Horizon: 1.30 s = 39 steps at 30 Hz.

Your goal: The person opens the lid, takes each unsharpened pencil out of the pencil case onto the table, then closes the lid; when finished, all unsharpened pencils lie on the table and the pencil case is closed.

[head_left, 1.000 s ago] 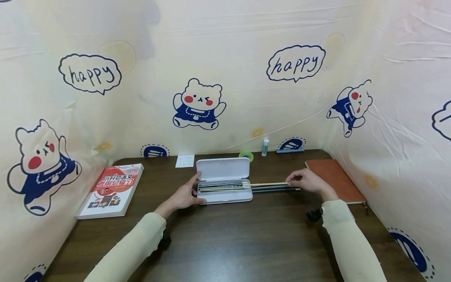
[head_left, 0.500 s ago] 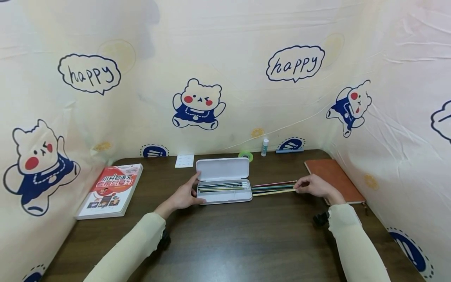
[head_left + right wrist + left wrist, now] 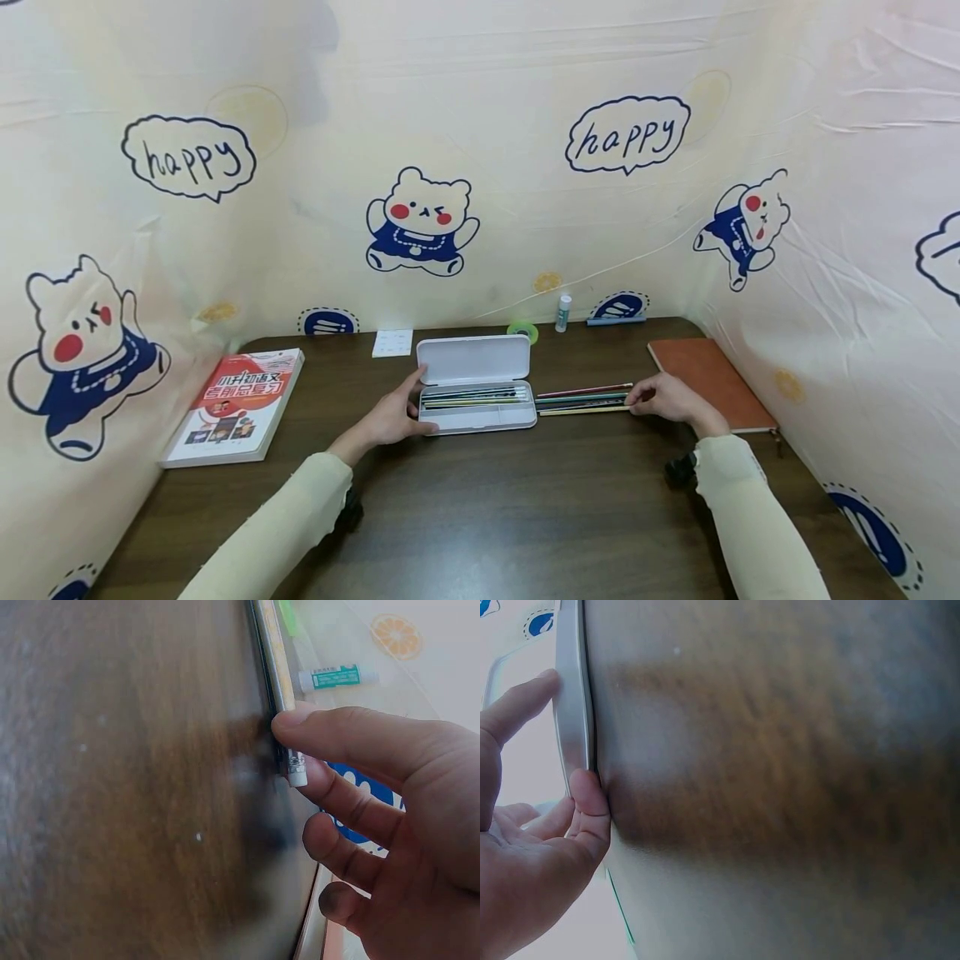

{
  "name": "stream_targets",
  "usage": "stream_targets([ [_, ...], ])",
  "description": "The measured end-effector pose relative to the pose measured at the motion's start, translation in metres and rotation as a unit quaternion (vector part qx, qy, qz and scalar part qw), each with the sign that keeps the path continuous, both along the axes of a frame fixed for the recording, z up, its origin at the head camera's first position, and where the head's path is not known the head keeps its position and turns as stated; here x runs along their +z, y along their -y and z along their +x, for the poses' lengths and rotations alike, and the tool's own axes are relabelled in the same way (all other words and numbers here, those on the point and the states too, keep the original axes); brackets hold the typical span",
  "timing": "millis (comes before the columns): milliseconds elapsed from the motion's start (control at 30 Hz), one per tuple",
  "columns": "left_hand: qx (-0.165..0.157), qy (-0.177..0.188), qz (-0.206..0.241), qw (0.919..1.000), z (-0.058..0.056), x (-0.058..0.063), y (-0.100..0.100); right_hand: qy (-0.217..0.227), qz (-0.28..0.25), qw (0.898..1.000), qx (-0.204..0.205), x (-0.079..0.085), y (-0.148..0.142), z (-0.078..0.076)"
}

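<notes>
A white pencil case (image 3: 480, 419) lies with its lid (image 3: 474, 359) raised, and several pencils (image 3: 472, 397) fill its rear part. My left hand (image 3: 390, 417) holds the case's left end, thumb at the front corner, a finger at the lid side; the left wrist view shows fingertips against the case wall (image 3: 571, 712). To the right of the case, several pencils (image 3: 581, 402) lie side by side on the table. My right hand (image 3: 667, 396) pinches a pencil at their right end, between thumb and index finger. The right wrist view shows that pencil's white eraser (image 3: 298, 778) just past the fingertips.
A red and white book (image 3: 236, 404) lies at the left, a brown notebook (image 3: 712, 383) at the right. Along the back are a white card (image 3: 393, 342), a green tape roll (image 3: 525, 331), a glue stick (image 3: 563, 314) and a blue pen-like stick (image 3: 617, 321). A printed cloth hangs behind.
My right hand has moved right, drawing a yellowish pencil out from over the case to the front of the pencils beside it; it now lies straighter alongside them. My left hand has stayed put.
</notes>
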<state>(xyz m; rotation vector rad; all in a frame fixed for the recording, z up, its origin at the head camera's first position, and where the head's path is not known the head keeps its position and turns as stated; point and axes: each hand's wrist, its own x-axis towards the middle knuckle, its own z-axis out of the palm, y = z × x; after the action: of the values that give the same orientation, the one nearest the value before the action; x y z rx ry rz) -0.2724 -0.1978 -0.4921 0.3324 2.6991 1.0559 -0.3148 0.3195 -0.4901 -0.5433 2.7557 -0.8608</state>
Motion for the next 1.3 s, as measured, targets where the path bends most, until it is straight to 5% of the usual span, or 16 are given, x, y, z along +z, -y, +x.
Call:
stream_targets([
  [367, -0.005, -0.007, 0.002, 1.0000, -0.001, 0.001, 0.001, 0.007, -0.004, 1.000, -0.017, 0.017, 0.019, -0.001],
  [667, -0.003, -0.009, 0.004, 0.9999, -0.002, -0.002, 0.001, -0.025, -0.035, 0.999, 0.020, 0.032, 0.065, -0.007],
  [1300, 0.003, -0.008, 0.004, 1.0000, -0.001, -0.003, 0.000, -0.018, -0.026, 0.995, 0.097, 0.025, 0.164, -0.015],
])
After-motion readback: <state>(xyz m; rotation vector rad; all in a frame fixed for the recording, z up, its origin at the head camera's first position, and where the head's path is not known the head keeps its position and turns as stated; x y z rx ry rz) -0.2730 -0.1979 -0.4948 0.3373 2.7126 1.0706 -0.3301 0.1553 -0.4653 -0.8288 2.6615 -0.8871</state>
